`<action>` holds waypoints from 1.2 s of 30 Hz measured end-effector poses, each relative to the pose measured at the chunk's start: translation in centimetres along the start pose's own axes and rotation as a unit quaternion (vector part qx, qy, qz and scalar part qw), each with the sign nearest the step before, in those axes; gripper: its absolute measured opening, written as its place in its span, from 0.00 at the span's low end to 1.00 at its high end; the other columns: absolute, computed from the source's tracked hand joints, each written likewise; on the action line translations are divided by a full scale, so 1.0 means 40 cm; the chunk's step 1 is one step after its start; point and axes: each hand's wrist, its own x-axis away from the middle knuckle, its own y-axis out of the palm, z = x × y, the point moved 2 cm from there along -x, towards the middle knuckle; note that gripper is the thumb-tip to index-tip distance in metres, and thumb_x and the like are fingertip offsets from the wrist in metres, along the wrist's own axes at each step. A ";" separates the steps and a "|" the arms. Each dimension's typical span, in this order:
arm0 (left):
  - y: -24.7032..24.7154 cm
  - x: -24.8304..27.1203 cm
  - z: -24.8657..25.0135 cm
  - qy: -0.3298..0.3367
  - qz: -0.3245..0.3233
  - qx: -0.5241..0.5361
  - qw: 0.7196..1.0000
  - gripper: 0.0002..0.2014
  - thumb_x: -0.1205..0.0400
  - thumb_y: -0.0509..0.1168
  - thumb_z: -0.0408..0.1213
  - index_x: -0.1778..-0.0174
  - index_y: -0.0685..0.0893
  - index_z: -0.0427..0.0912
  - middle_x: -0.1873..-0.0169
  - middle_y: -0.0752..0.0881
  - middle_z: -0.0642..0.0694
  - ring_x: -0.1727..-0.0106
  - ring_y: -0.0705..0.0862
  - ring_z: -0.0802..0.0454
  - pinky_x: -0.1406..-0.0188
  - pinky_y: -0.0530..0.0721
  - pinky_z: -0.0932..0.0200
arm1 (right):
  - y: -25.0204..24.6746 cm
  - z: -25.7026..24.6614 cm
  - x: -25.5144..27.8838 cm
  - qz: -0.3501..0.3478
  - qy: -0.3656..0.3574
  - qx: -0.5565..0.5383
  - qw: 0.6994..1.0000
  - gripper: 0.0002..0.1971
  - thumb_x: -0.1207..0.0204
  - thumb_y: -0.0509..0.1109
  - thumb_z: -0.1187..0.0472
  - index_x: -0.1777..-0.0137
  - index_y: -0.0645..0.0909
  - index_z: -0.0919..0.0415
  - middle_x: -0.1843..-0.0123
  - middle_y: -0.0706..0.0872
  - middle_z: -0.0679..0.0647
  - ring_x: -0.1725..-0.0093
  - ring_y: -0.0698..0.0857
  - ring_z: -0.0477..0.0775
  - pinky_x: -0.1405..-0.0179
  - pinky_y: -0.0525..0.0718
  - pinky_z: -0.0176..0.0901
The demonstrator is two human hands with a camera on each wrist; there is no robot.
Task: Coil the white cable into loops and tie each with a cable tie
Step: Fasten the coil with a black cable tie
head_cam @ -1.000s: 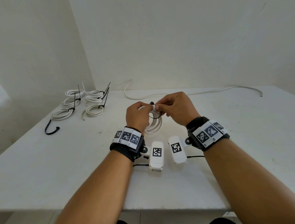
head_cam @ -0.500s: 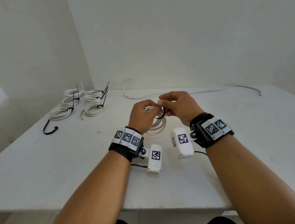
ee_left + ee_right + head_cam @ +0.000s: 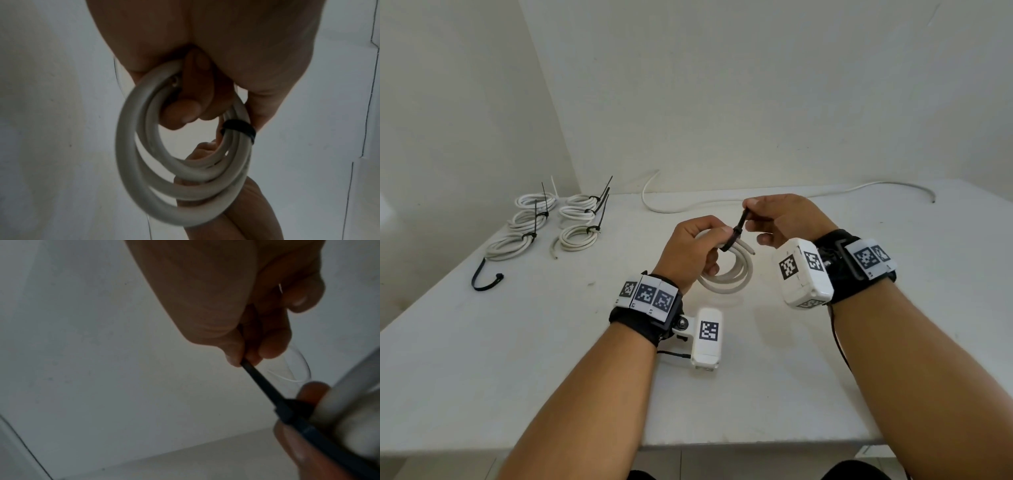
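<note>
So the left hand (image 3: 697, 246) is gripping a small coil of white cable (image 3: 729, 277) held just above the white surface (image 3: 482, 342), with a black cable tie (image 3: 736, 231) wrapped round the top of the loops. The right hand (image 3: 787, 219) pinches the tie's free tail, which runs up and to the right from the coil. Far left on the surface sit six tied coils (image 3: 551, 219), tie tails sticking up, with one loose black tie (image 3: 484, 282) lying nearer. A long uncoiled cable (image 3: 774, 197) runs along the back edge by the wall.
</note>
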 end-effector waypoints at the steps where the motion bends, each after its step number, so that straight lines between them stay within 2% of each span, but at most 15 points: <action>1: 0.004 0.000 0.001 0.002 -0.007 0.004 1.000 0.12 0.17 0.63 0.33 0.57 0.81 0.25 0.81 0.71 0.55 0.83 0.64 0.56 0.78 0.69 0.61 | 0.003 0.004 -0.001 0.004 -0.001 -0.016 1.000 0.06 0.17 0.70 0.62 0.52 0.86 0.65 0.60 0.87 0.56 0.63 0.85 0.50 0.70 0.77 0.42; 4: 0.011 0.002 0.001 -0.012 0.000 0.027 1.000 0.12 0.13 0.60 0.34 0.58 0.81 0.30 0.83 0.69 0.55 0.83 0.62 0.57 0.81 0.68 0.62 | 0.028 0.013 -0.003 0.011 -0.006 -0.042 0.999 0.06 0.17 0.70 0.63 0.53 0.84 0.66 0.62 0.84 0.56 0.66 0.83 0.50 0.72 0.78 0.40; 7: 0.002 -0.001 -0.008 -0.027 0.035 0.026 0.999 0.14 0.14 0.60 0.32 0.56 0.81 0.21 0.82 0.69 0.52 0.81 0.61 0.55 0.81 0.66 0.62 | 0.053 0.019 -0.002 -0.019 0.012 -0.053 0.998 0.06 0.17 0.70 0.61 0.53 0.83 0.65 0.62 0.84 0.57 0.65 0.83 0.51 0.71 0.79 0.40; 8: -0.002 -0.002 -0.010 -0.030 0.047 0.025 0.998 0.13 0.15 0.60 0.31 0.57 0.81 0.22 0.82 0.69 0.50 0.81 0.61 0.54 0.80 0.65 0.61 | 0.055 0.022 -0.002 -0.037 0.020 -0.047 0.998 0.07 0.18 0.71 0.60 0.52 0.85 0.64 0.62 0.85 0.56 0.64 0.84 0.51 0.70 0.80 0.41; 11: -0.008 -0.003 -0.011 -0.032 0.060 0.027 0.997 0.13 0.16 0.60 0.29 0.64 0.87 0.37 0.78 0.72 0.46 0.82 0.62 0.55 0.80 0.66 0.61 | 0.051 0.024 -0.001 -0.053 0.019 -0.024 0.998 0.07 0.18 0.72 0.61 0.49 0.89 0.63 0.62 0.87 0.54 0.63 0.84 0.49 0.67 0.81 0.40; 13: -0.004 -0.001 -0.010 -0.036 0.042 0.020 0.998 0.14 0.16 0.60 0.29 0.65 0.88 0.38 0.78 0.72 0.46 0.81 0.62 0.55 0.80 0.66 0.61 | 0.034 0.021 -0.010 -0.004 0.012 -0.042 0.999 0.04 0.18 0.71 0.65 0.51 0.88 0.64 0.65 0.87 0.54 0.64 0.83 0.51 0.68 0.79 0.40; 16: 0.003 0.002 -0.008 -0.039 0.020 0.013 0.999 0.11 0.17 0.60 0.29 0.63 0.84 0.33 0.79 0.72 0.48 0.81 0.61 0.54 0.80 0.67 0.62 | 0.020 0.022 -0.014 0.040 0.012 -0.054 0.998 0.04 0.18 0.70 0.67 0.53 0.86 0.64 0.67 0.86 0.54 0.65 0.82 0.51 0.70 0.80 0.41; 18: 0.006 0.003 -0.006 -0.038 0.005 0.017 0.999 0.12 0.15 0.60 0.31 0.64 0.80 0.33 0.81 0.69 0.50 0.81 0.61 0.55 0.81 0.68 0.62 | 0.024 0.023 -0.012 0.039 0.020 -0.031 0.999 0.04 0.16 0.69 0.65 0.51 0.85 0.63 0.65 0.85 0.53 0.65 0.83 0.49 0.72 0.82 0.40; 20: 0.006 0.004 -0.002 -0.047 -0.009 0.027 0.999 0.15 0.13 0.59 0.34 0.68 0.75 0.39 0.82 0.63 0.51 0.82 0.60 0.55 0.81 0.68 0.61 | 0.031 0.023 -0.013 0.040 0.024 -0.024 0.999 0.05 0.15 0.68 0.63 0.50 0.84 0.62 0.63 0.85 0.53 0.63 0.85 0.49 0.73 0.83 0.40; 24: 0.005 0.006 0.004 -0.073 -0.021 0.024 0.997 0.17 0.12 0.58 0.39 0.68 0.73 0.43 0.82 0.60 0.49 0.81 0.57 0.53 0.80 0.68 0.61 | 0.042 0.021 -0.016 0.036 0.029 -0.038 0.998 0.06 0.13 0.64 0.64 0.50 0.81 0.61 0.60 0.89 0.52 0.64 0.88 0.49 0.70 0.84 0.40; 26: 0.010 0.007 0.001 -0.089 -0.031 0.025 0.995 0.17 0.12 0.58 0.36 0.68 0.75 0.43 0.81 0.60 0.49 0.82 0.57 0.53 0.81 0.68 0.62 | 0.047 0.020 -0.017 0.038 0.016 -0.064 0.997 0.07 0.13 0.62 0.66 0.52 0.80 0.63 0.63 0.88 0.54 0.70 0.85 0.49 0.74 0.82 0.39; 28: 0.018 0.009 -0.002 -0.109 -0.039 0.029 0.993 0.15 0.12 0.57 0.35 0.63 0.83 0.41 0.80 0.60 0.49 0.82 0.58 0.54 0.82 0.68 0.63 | 0.044 0.017 -0.021 0.050 0.001 -0.077 0.996 0.07 0.13 0.62 0.68 0.52 0.79 0.65 0.65 0.86 0.57 0.74 0.82 0.50 0.76 0.80 0.38; 30: 0.021 0.009 -0.004 -0.118 -0.045 0.023 0.992 0.15 0.12 0.57 0.36 0.58 0.87 0.39 0.79 0.59 0.48 0.81 0.57 0.55 0.82 0.68 0.63 | 0.037 0.020 -0.026 0.059 0.006 -0.085 0.995 0.07 0.13 0.62 0.69 0.52 0.79 0.66 0.66 0.86 0.58 0.74 0.81 0.51 0.77 0.80 0.38; 33: 0.020 0.008 0.005 -0.110 -0.063 0.007 0.992 0.13 0.12 0.57 0.36 0.56 0.83 0.34 0.80 0.60 0.50 0.81 0.57 0.55 0.81 0.68 0.63 | 0.033 0.036 -0.026 0.052 0.050 -0.131 0.989 0.06 0.15 0.63 0.70 0.52 0.81 0.67 0.66 0.87 0.58 0.70 0.81 0.52 0.75 0.82 0.38; 36: 0.020 0.017 0.015 -0.083 -0.079 0.017 0.993 0.13 0.12 0.60 0.39 0.61 0.76 0.37 0.82 0.61 0.52 0.82 0.57 0.55 0.81 0.68 0.63 | 0.031 0.049 -0.025 0.052 0.085 -0.171 0.980 0.05 0.17 0.67 0.69 0.52 0.83 0.69 0.63 0.87 0.58 0.69 0.83 0.52 0.71 0.83 0.38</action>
